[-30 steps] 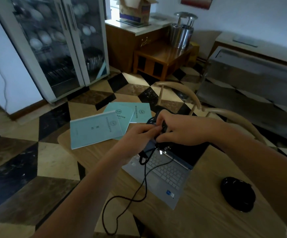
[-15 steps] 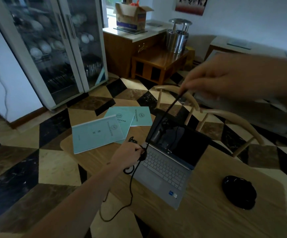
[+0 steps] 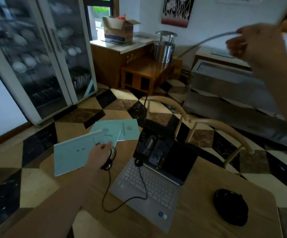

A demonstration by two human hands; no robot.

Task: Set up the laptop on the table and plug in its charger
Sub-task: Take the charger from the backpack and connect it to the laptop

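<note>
Here we see the laptop point(image 3: 152, 182) lying open on the wooden table point(image 3: 199, 219), its screen dark. Its long edges run from near left to far right, so the hinge sits on a diagonal, the keyboard faces us and the screen leans away toward the chair point(image 3: 206, 122) behind the table.

Among the containers, the glass-door cabinet point(image 3: 36, 54) at the far left holds stacked white bowls and plates on racks. An open cardboard box point(image 3: 120, 30) stands on the counter by the window with something red showing at its top; we cannot tell what it is. A steel canister point(image 3: 165, 47) stands on the low wooden side table point(image 3: 147, 73), its contents hidden.

The charger cable point(image 3: 139, 177) crosses the keyboard, loops off the near left edge of the table and climbs to the left hand point(image 3: 99, 155), which is curled around a bundle of coiled cord beside the laptop's left side. Another stretch of cable rises from behind the screen, blurred, to the right hand point(image 3: 255, 43), raised high at the upper right and pinching it between its fingertips.

Three pale green booklets point(image 3: 74, 155) lie fanned on the table's far left corner, partly under the left hand. A round black pouch point(image 3: 231, 206) rests right of the laptop, well apart.
</note>
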